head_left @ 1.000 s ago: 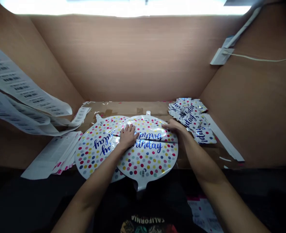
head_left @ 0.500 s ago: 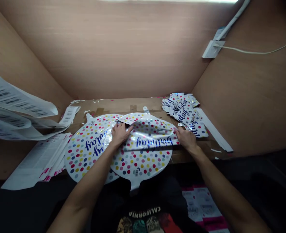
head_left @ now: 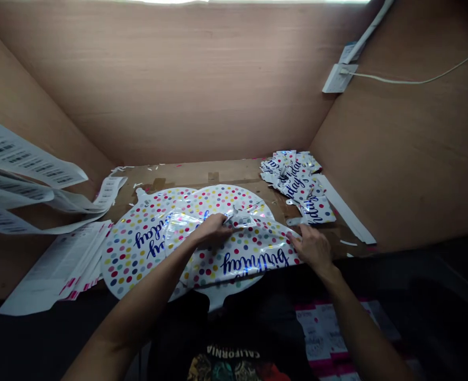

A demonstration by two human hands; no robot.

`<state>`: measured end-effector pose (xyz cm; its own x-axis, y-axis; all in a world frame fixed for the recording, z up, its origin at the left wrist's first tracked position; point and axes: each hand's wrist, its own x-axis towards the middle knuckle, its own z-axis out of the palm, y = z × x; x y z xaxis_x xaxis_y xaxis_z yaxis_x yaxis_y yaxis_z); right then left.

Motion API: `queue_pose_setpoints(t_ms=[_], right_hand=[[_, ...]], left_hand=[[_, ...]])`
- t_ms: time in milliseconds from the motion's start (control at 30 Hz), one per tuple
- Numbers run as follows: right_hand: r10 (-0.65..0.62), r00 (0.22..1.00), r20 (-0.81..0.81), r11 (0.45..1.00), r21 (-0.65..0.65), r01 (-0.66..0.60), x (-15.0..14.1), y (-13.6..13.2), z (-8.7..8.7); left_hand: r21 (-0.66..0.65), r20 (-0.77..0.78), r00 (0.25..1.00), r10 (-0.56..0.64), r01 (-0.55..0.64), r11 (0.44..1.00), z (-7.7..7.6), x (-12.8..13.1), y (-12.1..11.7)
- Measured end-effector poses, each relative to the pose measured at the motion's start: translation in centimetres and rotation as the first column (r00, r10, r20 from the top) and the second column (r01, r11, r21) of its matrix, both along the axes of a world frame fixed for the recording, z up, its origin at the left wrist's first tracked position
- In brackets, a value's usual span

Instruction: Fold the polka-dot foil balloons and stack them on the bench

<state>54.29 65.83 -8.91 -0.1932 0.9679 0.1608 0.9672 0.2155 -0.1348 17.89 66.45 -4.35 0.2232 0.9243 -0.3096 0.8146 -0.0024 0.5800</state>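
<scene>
A flat foil balloon (head_left: 253, 257), white with coloured dots and blue "birthday" lettering, lies partly folded before me. My left hand (head_left: 217, 228) pinches its upper edge near a grey tab. At the folded balloon's right end, my right hand (head_left: 313, 246) grips the edge between thumb and fingers. Other flat dotted balloons (head_left: 128, 259) lie spread beneath it and to the left, overlapping. Close beyond my right hand is a heap of small folded balloons (head_left: 297, 180).
Strips of barcode labels (head_left: 39, 164) hang at the left, above a fan of white and pink cards (head_left: 73, 259). A long white strip (head_left: 347, 209) lies along the right. Wooden panels (head_left: 194, 84) enclose the cardboard-covered table (head_left: 182, 172). Pink-and-white packages (head_left: 329, 333) lie below, right.
The top balloon's upper part has been folded down toward me, and its lettering now sits lower. My left hand has moved right onto the tab; my right hand has lowered with the balloon's end.
</scene>
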Motion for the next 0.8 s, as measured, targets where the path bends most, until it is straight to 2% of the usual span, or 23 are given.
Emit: queue_pose_setpoints(t_ms=[67, 167, 233, 300, 333, 400, 500, 567, 600, 667, 733, 800], right_hand=[[0.152, 0.980, -0.130, 0.986, 0.093, -0.140, -0.7, 2.2, 2.8], [0.398, 0.877, -0.270, 0.913, 0.204, -0.352, -2.2, 5.2, 8.4], [0.558, 0.773, -0.303, 0.829, 0.254, -0.499, -3.1, 5.7, 11.5], [0.703, 0.649, -0.291, 0.710, 0.250, -0.658, -3.9, 4.8, 12.7], [0.757, 0.596, -0.268, 0.651, 0.231, -0.723, -4.3, 3.8, 12.4], [0.818, 0.542, -0.193, 0.572, 0.184, -0.799, -4.7, 1.4, 9.7], [0.843, 0.529, -0.100, 0.538, 0.167, -0.826, -4.8, -1.8, 3.1], [0.837, 0.532, -0.130, 0.548, 0.173, -0.819, -4.6, -2.9, -0.7], [0.820, 0.547, -0.169, 0.571, 0.169, -0.803, -4.5, -3.1, -2.0], [0.727, 0.634, -0.263, 0.678, 0.127, -0.724, -4.6, -2.9, -3.3], [0.542, 0.787, -0.295, 0.828, 0.026, -0.561, -5.1, -2.0, -3.1], [0.322, 0.923, -0.210, 0.935, -0.080, -0.344, -6.1, -1.0, -2.3]], left_hand=[[0.204, 0.032, 0.995, -0.095, 0.087, 0.975, 2.2, 0.1, -0.9], [0.522, -0.107, 0.977, -0.183, 0.212, 0.826, 6.6, -0.1, -3.3], [0.586, -0.191, 0.952, -0.238, 0.305, 0.751, 9.0, -0.8, -5.4], [0.595, -0.237, 0.920, -0.313, 0.392, 0.701, 9.5, -1.8, -8.0], [0.594, -0.251, 0.905, -0.344, 0.424, 0.684, 8.9, -2.4, -9.3], [0.579, -0.269, 0.888, -0.374, 0.459, 0.674, 6.0, -3.5, -11.9], [0.521, -0.255, 0.921, -0.295, 0.388, 0.760, -0.1, -4.7, -14.9], [0.485, -0.239, 0.940, -0.242, 0.331, 0.809, -3.3, -5.2, -16.0], [0.467, -0.221, 0.951, -0.215, 0.296, 0.833, -4.3, -5.3, -16.1], [0.424, -0.175, 0.980, -0.100, 0.167, 0.890, -4.9, -5.6, -15.5], [0.342, -0.158, 0.984, 0.078, -0.020, 0.939, -4.3, -5.7, -13.6], [0.193, -0.230, 0.958, 0.173, -0.129, 0.973, -3.0, -5.6, -11.1]])
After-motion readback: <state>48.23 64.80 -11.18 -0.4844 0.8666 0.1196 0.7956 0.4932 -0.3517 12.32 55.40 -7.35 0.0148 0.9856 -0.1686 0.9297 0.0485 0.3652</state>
